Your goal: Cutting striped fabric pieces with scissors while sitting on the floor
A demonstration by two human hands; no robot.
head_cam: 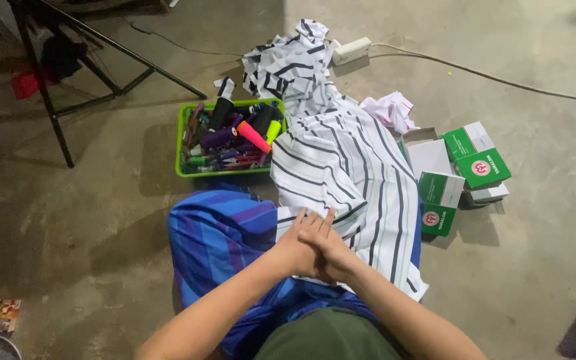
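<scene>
head view: the left hand point(299, 250) and right hand point(331, 253) meet over the lap, pressed one against the other, the left fingers point(309, 223) stretched flat and fanned. whether either hand pinches anything cannot be told; nothing shows between them. both forearms are bare.

just beyond the hands lies the cloth point(348, 173), a soft white fabric with thin dark stripes, draped over the right knee and rumpled in loose folds; its near edge lies under the fingertips. it runs up the floor into a heap of the same striped stuff cut in ragged scraps point(288, 63). a small plain white piece point(389, 110) lies crumpled beside it.

the lap is wrapped in a blue sarong point(218, 237), smooth weave with purple and dark bands. a dull green shirt hem point(328, 337) shows at the bottom edge.

left of the cloth, touching it, sits a bright green plastic basket point(183, 143), rectangular, with slotted walls, crammed with thread cones: black, purple, pink, neon yellow.

to the right lie small cardboard boxes point(478, 160), green and white, squared and glossy, some stacked, one open with its flap up.

a white power strip point(350, 50) lies past the scraps, its pale cable point(488, 77) trailing right across the floor point(101, 220), rough grey concrete, stained and scuffed. a black metal stand point(95, 63) with thin tube legs stands at the upper left.
</scene>
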